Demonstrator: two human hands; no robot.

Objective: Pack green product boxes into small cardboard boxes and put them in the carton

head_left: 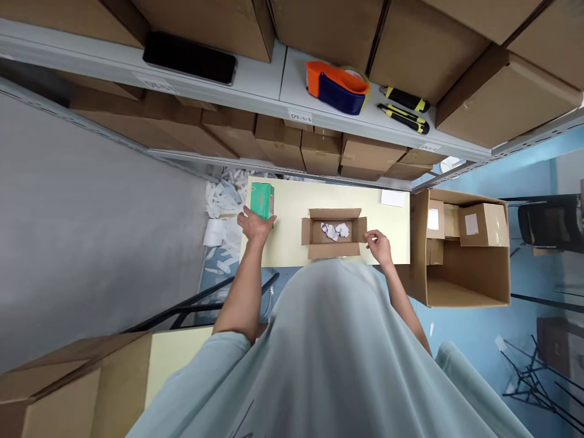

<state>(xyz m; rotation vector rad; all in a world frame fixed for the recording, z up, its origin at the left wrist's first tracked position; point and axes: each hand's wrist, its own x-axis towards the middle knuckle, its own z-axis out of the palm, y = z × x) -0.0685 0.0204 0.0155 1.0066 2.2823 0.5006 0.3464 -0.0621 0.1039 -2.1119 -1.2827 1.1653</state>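
Note:
A small green box [261,200] lies at the left end of the pale yellow table [287,207]. My left hand [257,226] is at its near end, thumb and fingers spread about its lower corners; firm contact cannot be made out. In the middle of the table stands an open cardboard box [334,250] with its flaps folded outward. Inside it are two pieces of crumpled white paper [329,231]. At the outer edge of its right flap is my right hand [379,248], with thumb and fingertips closed on that edge.
Above the table, a shelf [269,78] carries a black phone [189,58], an orange-and-blue tape dispenser [337,88], two utility knives [406,100] and cardboard boxes. A white paper slip [392,198] lies at the table's right. Beside it, a large carton [465,292] holds smaller boxes.

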